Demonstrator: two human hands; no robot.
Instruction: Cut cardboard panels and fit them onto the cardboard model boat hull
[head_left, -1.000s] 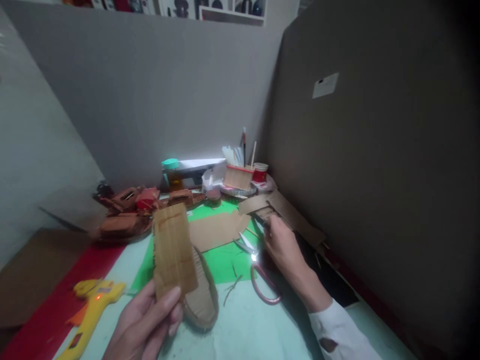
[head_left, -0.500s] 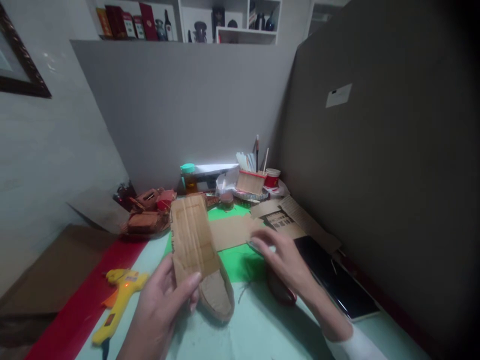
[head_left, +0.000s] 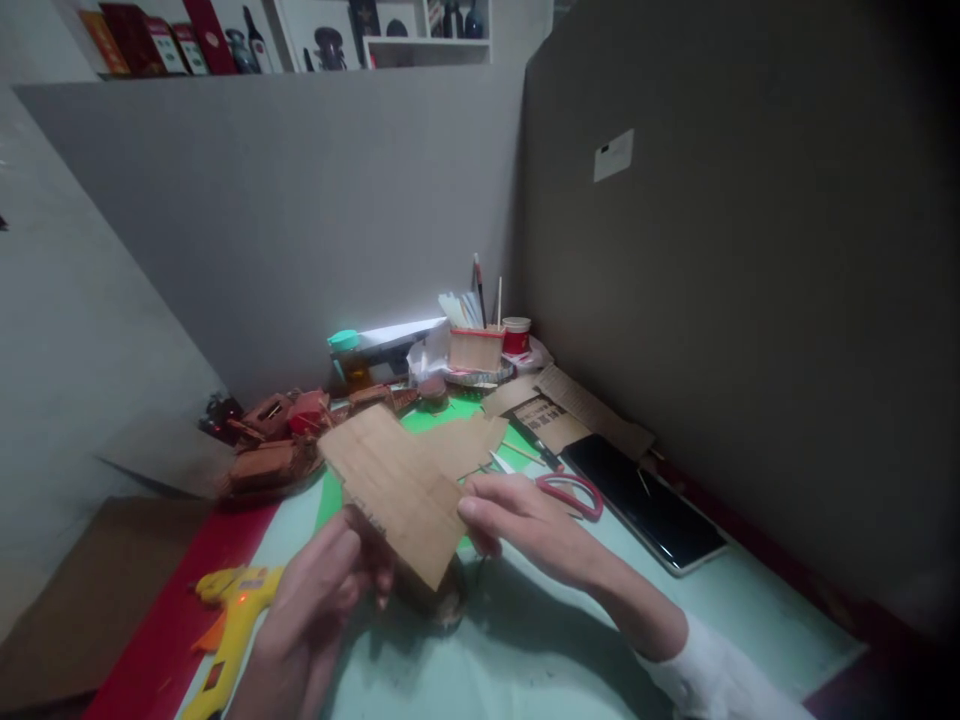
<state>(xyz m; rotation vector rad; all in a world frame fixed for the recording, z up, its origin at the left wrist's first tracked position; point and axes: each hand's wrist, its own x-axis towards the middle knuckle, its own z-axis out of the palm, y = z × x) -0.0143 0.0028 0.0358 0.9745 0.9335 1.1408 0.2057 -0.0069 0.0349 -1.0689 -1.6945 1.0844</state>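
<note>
My right hand [head_left: 517, 520] pinches the right corner of a flat tan cardboard piece [head_left: 397, 490], thumb on top. This piece is tilted over a cardboard shape with a rounded end [head_left: 442, 600], which it mostly covers. My left hand [head_left: 330, 560] is closed with curled fingers on the left side of that shape; its exact grip is partly hidden. Just beyond my right hand lie scissors with red handles [head_left: 574, 492]. Another cardboard piece [head_left: 465, 443] rests on the green sheet [head_left: 330, 500] behind.
At the left is a yellow glue gun [head_left: 236, 620] with an orange light. Reddish-brown cardboard models [head_left: 270, 460] stand behind it. A black phone-like device [head_left: 645, 505] lies on the right. A stick holder [head_left: 477, 350], red cup [head_left: 516, 336] and green-lidded jar [head_left: 349, 360] stand near the grey partition [head_left: 300, 200].
My right hand has come left and toward me and now holds a flat cardboard piece over the rounded shape. The red scissor handles show more clearly. The view has turned right.
</note>
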